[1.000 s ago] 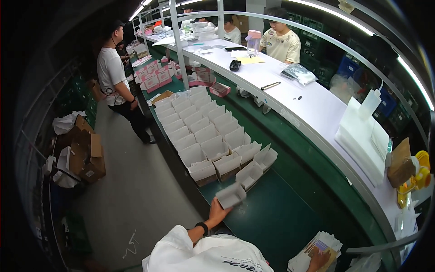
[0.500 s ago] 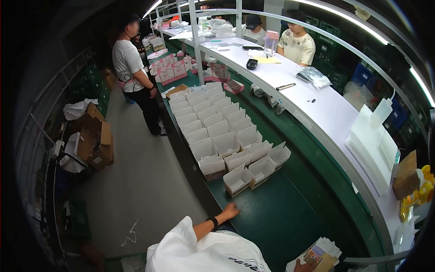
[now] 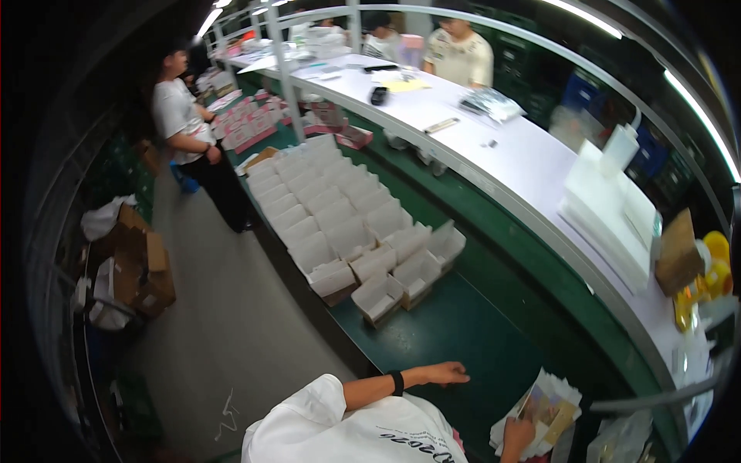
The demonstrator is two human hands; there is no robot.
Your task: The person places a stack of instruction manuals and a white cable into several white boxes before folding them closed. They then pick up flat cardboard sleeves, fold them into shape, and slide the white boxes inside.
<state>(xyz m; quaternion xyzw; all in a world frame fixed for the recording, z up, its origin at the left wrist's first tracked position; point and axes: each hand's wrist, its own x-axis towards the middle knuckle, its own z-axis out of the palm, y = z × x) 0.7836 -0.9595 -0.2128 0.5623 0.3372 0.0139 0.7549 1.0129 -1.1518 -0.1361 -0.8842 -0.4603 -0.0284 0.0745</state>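
Head view: left hand (image 3: 441, 374), black band (image 3: 397, 383) at the wrist, over the green counter (image 3: 486, 320); impossible to tell whether touching. Fingers (image 3: 461, 377) of that hand loosely bent, partly open, nothing visible in hold, pointing toward a stack of flat pieces (image 3: 549, 397) at lower right. Right hand (image 3: 519, 434) touching the near part of that stack; fingers blurred against the pale and brown layers, so no telling how far closed or how firm. Farther along the same counter, close-set rows of open cartons (image 3: 328, 204), upright, flaps raised, white inside. Nearest carton (image 3: 377, 297) just beside another, well apart from the right hand. Beyond the rows, pink boxes (image 3: 248, 123). Along the right, a raised white counter (image 3: 532, 147). At left, a standing person (image 3: 181, 116) and an opened brown box (image 3: 150, 270).
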